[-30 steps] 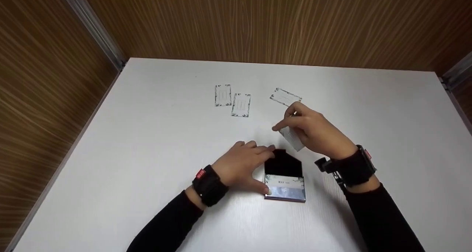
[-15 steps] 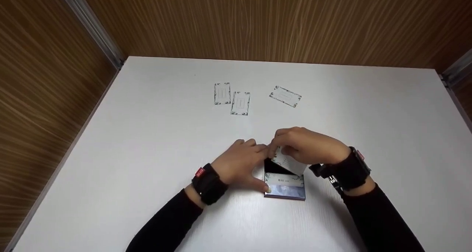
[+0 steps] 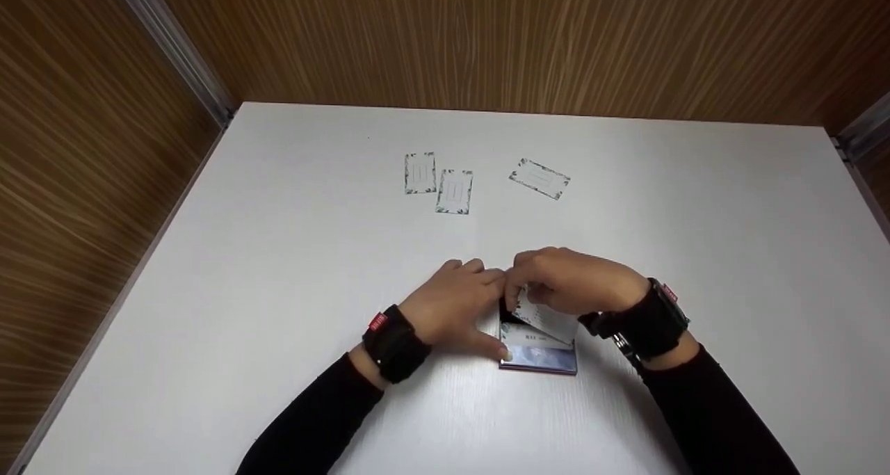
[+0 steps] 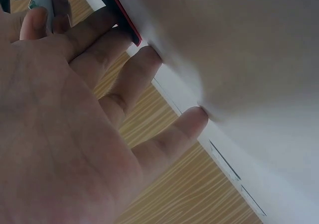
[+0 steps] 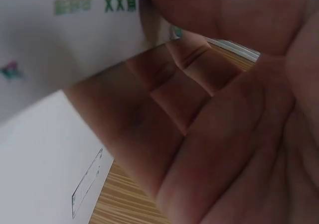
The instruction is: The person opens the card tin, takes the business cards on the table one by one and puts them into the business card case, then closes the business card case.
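While pinching white leaf-bordered card (image 3: 551,320) (right grip (image 3: 567,279)), bracing flat silver-black case (image 3: 539,359) (uncurled left grip (image 3: 455,304)): one stowed card (image 3: 521,335) visible, three loose cards (image 3: 454,192).

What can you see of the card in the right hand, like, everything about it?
The card is thin, white and rectangular, apparently paper, with leafy decoration along its edge and green print that the right wrist view shows too blurred to read fully. The right hand pinches it. It is held slantwise over the open case, hiding part of the dark inside; whether they touch is unclear.
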The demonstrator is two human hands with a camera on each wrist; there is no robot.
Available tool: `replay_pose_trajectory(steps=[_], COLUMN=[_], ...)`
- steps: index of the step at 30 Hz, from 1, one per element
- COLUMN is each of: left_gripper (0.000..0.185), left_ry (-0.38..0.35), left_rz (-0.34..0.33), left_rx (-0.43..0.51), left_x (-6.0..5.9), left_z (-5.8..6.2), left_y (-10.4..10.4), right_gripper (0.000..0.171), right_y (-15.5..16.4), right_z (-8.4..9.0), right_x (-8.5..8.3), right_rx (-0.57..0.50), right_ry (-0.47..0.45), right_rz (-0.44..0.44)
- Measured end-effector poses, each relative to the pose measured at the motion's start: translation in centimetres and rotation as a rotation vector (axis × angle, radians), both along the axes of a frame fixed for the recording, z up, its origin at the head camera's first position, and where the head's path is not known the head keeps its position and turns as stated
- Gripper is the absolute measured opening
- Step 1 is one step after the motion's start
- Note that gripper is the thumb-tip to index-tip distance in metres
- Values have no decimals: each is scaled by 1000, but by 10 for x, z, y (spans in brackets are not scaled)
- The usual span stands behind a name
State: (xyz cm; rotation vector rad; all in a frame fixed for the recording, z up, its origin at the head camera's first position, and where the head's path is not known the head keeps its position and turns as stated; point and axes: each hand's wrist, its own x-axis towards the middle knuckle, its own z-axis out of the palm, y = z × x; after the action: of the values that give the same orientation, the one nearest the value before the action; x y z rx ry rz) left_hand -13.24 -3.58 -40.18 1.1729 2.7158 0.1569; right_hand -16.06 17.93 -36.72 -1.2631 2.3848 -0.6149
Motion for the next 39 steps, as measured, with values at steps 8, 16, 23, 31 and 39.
replay_pose_trajectory(steps=[8, 16, 23, 31, 39], left_gripper=[86, 81, 77, 82, 83], left_ry=[-20, -4, -9, -19, -19], left_rz=[0, 0, 0, 1, -6], left_rx=[-7, 5, 7, 14, 24], left_x=[0, 0, 0, -1, 0], left_z=[0, 0, -1, -1, -1], left_y=[0, -1, -2, -3, -2], right_gripper=[35, 35, 34, 30, 32], right_y=[-2, -7, -10, -9, -7], right_z=[-3, 1, -2, -1, -4], right_x=[-1, 1, 5, 2, 3], right_rx=[-23, -62, -40, 20, 20], right_ry=[-4, -45, -48, -23, -56], right_rz=[-3, -9, -24, -83, -48])
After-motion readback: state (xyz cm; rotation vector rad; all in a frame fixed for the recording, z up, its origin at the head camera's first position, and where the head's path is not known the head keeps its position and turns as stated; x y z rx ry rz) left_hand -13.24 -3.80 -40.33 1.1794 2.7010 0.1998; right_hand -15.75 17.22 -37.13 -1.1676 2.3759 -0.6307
